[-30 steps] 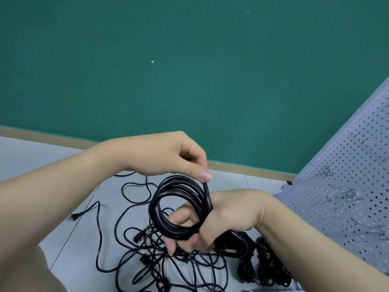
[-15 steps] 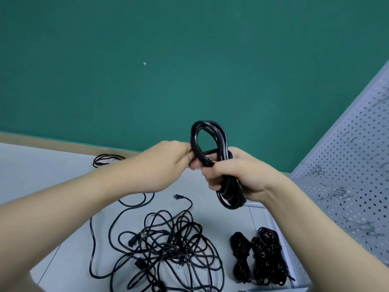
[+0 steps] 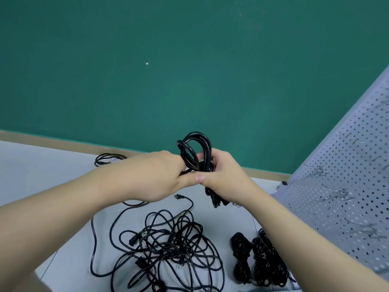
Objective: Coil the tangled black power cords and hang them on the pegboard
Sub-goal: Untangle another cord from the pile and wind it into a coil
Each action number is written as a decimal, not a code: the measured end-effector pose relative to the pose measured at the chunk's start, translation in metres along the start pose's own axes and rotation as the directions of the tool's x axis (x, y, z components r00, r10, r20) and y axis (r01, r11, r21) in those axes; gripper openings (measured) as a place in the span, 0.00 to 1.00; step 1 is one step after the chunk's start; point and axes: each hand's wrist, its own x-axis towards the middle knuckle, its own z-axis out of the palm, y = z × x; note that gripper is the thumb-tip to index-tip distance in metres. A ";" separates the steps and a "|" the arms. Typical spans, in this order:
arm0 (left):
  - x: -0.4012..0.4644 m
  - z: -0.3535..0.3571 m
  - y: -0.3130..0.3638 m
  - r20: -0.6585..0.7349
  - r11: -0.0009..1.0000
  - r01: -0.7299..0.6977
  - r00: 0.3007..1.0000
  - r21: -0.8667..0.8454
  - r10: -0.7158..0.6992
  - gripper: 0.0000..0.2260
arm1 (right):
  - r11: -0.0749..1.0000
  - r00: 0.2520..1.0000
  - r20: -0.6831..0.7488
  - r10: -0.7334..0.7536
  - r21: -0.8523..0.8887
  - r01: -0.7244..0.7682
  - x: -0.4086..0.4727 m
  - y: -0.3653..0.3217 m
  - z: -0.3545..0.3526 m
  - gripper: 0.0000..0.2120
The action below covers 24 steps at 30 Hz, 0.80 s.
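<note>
A coiled black power cord (image 3: 196, 148) is held up in front of the green wall. My right hand (image 3: 223, 178) grips the middle of its bundle, loops sticking out above and below. My left hand (image 3: 162, 175) pinches a strand of the same cord beside it, thumb touching the right hand. Below, a tangled heap of black cords (image 3: 168, 249) lies on the grey floor. Two bundled cords (image 3: 259, 260) lie next to the base of the grey pegboard (image 3: 347, 186), which leans at the right with metal hooks (image 3: 341, 192).
A small loose loop of cord (image 3: 109, 159) lies near the wall's wooden skirting (image 3: 52, 142). One cord end with a plug (image 3: 179, 196) lies just below my hands. The green wall (image 3: 189, 70) fills the upper view.
Both hands have lifted the coil from low over the heap to in front of the wall. The left hand now pulls a strand across the bundle's middle.
</note>
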 end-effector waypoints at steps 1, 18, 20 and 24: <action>-0.002 -0.004 -0.002 0.022 1.000 0.003 1.000 0.028 -0.004 0.22 | 1.000 1.000 0.012 -0.016 -0.027 0.016 -0.001 -0.001 0.001 0.12; 0.005 -0.007 -0.025 -0.090 0.999 0.036 0.995 -0.009 -0.037 0.16 | 0.858 0.950 0.277 0.146 0.442 -0.261 -0.012 -0.009 -0.019 0.15; 0.003 -0.009 -0.025 -0.096 0.999 0.031 0.995 -0.020 -0.033 0.16 | 0.871 0.954 0.255 0.158 0.420 -0.257 -0.012 -0.004 -0.026 0.17; -0.002 -0.009 -0.015 -0.103 0.984 0.022 0.995 0.177 -0.004 0.15 | 0.904 0.962 0.167 0.218 0.338 -0.263 -0.010 0.000 -0.025 0.14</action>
